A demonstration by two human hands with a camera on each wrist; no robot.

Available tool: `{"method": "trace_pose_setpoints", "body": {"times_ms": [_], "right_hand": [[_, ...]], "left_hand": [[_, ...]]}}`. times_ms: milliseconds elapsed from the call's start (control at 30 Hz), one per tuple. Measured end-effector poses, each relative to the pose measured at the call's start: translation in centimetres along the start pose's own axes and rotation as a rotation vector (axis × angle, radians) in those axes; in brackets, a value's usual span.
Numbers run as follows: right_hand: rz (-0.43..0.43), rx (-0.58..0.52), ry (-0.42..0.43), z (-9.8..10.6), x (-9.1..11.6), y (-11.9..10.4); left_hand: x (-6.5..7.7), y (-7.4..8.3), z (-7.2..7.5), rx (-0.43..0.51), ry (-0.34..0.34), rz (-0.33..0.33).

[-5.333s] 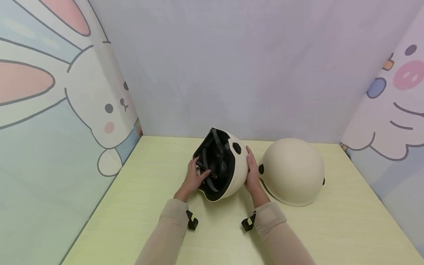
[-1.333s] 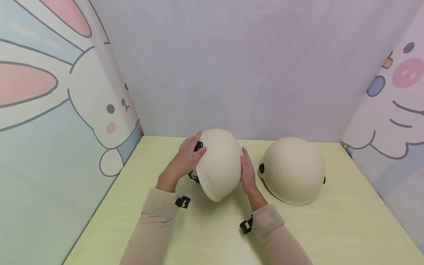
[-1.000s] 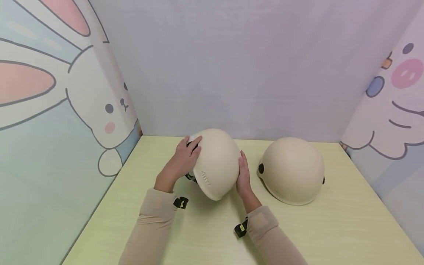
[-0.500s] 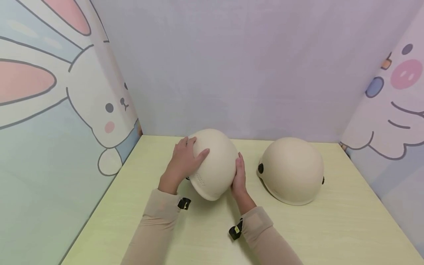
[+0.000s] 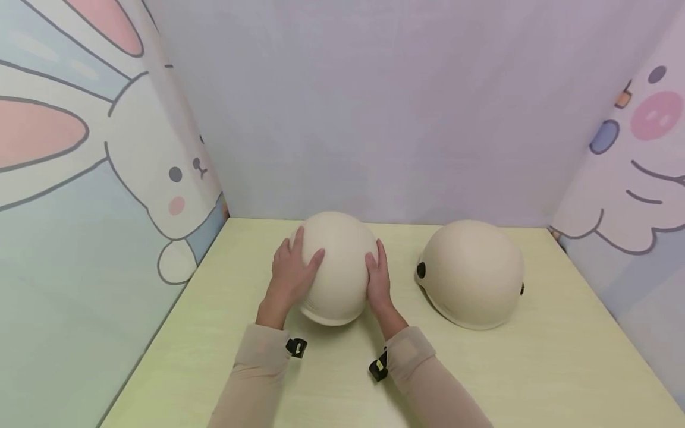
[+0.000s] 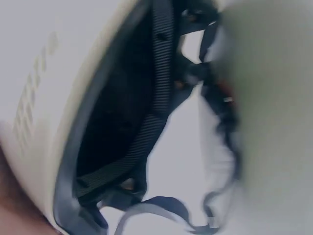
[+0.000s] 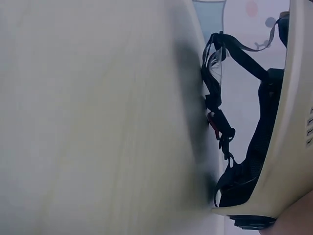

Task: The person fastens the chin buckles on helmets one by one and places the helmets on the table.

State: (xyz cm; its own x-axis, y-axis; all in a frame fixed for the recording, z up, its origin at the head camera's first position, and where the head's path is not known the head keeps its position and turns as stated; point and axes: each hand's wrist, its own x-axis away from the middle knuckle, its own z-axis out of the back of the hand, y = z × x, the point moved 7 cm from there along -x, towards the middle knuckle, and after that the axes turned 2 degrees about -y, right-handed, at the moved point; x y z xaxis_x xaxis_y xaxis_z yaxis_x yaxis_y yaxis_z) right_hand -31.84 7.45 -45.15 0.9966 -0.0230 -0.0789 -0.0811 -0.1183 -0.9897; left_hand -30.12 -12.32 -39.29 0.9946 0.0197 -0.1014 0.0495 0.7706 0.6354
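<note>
Between my two hands is a cream helmet [image 5: 345, 267], its rounded shell facing up in the head view. My left hand [image 5: 289, 273] grips its left side, with the thumb spread over the shell. On the right side, my right hand [image 5: 379, 284] holds it with fingers and thumb. Black straps [image 7: 215, 115] hang below the helmet in the right wrist view, and the rim there stands apart from the table. The left wrist view shows the dark inside [image 6: 122, 98] and slanted vent slots [image 6: 32, 98]. The head view hides the straps.
A second cream helmet [image 5: 473, 273] rests dome-up on the pale yellow table [image 5: 556, 368] to the right, with black round fittings on its sides. A grey back wall [image 5: 385, 119] and cartoon-printed side walls enclose the table.
Earlier the helmet lay with its inside showing; it has been turned dome-up. Over the last second it has shifted slightly left and rotated, and both hands have moved with it. The second helmet stays put.
</note>
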Motion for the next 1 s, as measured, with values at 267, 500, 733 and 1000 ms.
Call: {"method": "trace_pose_setpoints", "body": {"times_ms": [267,500,733,1000], "right_hand": [[0.03,0.115,-0.072,-1.1,0.1,-1.5],[0.004,0.141,-0.138,-2.1,-1.1,-1.5],[-0.016,0.14,-0.24,-2.8,-3.7,1.3],[0.007,0.236,-0.216,-4.0,-5.0,2.6]], "left_hand": [[0.3,-2.1,-1.1,0.109,0.093,0.035],[-0.7,-3.4,-1.0,0.15,0.134,0.046],[-1.5,-4.8,-1.0,0.207,0.142,0.075],[-2.5,-6.8,-1.1,0.266,0.159,0.076]]}}
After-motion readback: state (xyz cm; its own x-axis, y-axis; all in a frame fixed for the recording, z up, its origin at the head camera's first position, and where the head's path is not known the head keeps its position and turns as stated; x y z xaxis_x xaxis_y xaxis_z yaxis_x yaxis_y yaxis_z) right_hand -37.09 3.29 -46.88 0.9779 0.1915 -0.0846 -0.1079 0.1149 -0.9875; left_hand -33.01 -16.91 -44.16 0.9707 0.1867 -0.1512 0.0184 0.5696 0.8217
